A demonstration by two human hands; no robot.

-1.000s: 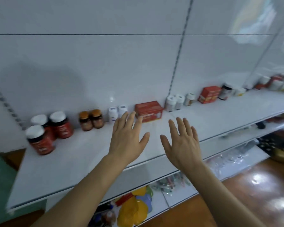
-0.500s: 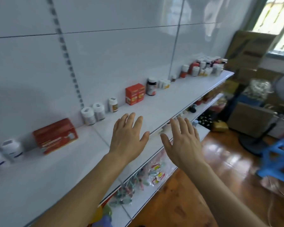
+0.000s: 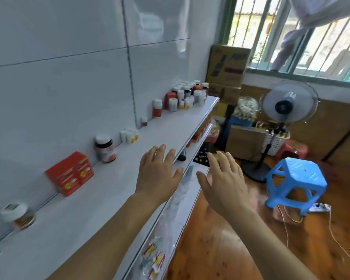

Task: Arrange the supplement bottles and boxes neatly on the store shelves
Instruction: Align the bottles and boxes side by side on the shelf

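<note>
Head view — upper shelf (image 3: 113,190), white, running away along a white panelled wall to the far right corner.

Left hand (image 3: 158,172): held flat above the shelf's front part, fingers straight and slightly spread, grip released, holding nothing.

Right hand (image 3: 223,180): held out beyond the shelf's front edge, over the lower shelves (image 3: 187,201), fingers straight and spread, grip likewise released and empty.

Stock on the upper shelf, all against the back wall, near to far:
- white-capped jar (image 3: 16,216), blurred, at the near left;
- red boxes (image 3: 70,176), two side by side, touching;
- dark bottle (image 3: 105,148) with a white cap and an orange lower label, upright, just beyond the boxes;
- small white bottles (image 3: 129,135), a close cluster, some with yellow labels;
- tiny brown bottle (image 3: 144,121), standing alone;
- red bottle (image 3: 157,108) with a white cap, upright;
- bottle group (image 3: 187,96) — many white, dark and red containers crowded together at the shelf's far end, too small to count.

Lower shelves: clear packets and dark items, indistinct.

Room beyond: blue plastic stool (image 3: 295,180) on a wooden floor (image 3: 220,239), standing fan (image 3: 285,110), stacked cardboard cartons (image 3: 227,67) in the corner, barred window (image 3: 303,33).
</note>
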